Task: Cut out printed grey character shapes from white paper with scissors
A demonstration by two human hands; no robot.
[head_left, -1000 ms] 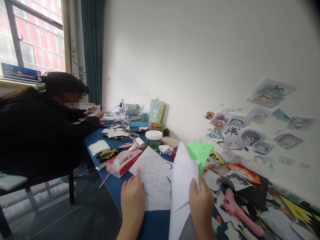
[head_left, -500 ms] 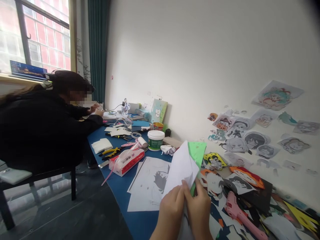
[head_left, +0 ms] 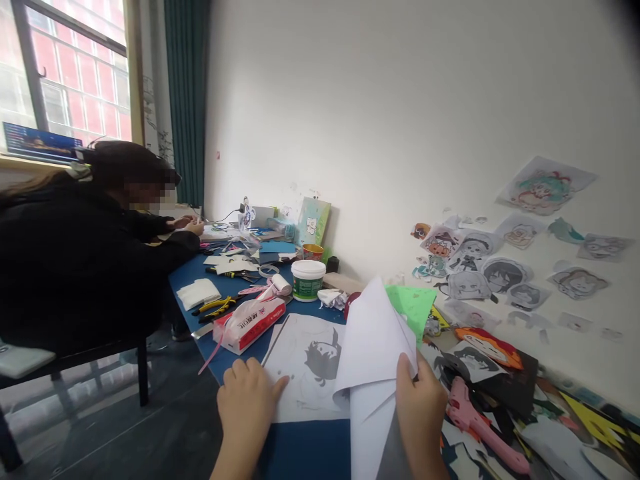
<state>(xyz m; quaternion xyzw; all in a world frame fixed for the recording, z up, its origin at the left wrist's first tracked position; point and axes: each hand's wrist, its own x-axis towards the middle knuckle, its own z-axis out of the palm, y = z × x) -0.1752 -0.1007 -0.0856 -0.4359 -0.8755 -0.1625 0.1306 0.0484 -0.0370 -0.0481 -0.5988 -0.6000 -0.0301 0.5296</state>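
Observation:
On the right, my right hand [head_left: 423, 407] is closed on a folded white sheet of paper [head_left: 375, 337], thumb in front. A bright green sheet [head_left: 413, 307] sticks out behind the white one; whether my fingers hold it too is hidden. My left hand [head_left: 247, 407] is apart from these papers, at the left edge of a printed drawing [head_left: 300, 393] of a dark-haired cartoon figure. Its thumb is spread away from the bent fingers and lies over the drawing's edge. Nothing shows in that hand.
A tissue pack [head_left: 250, 325], yellow-handled pliers [head_left: 215, 307] and a white tub [head_left: 307, 280] stand beyond the drawing. To the right lie a pink glue gun [head_left: 480, 427] and paper scraps. A co-worker [head_left: 85, 267] sits at the table's left side.
My left hand has let go of the white paper and moved left to the drawing. My right hand has shifted slightly right with the paper, which now droops open.

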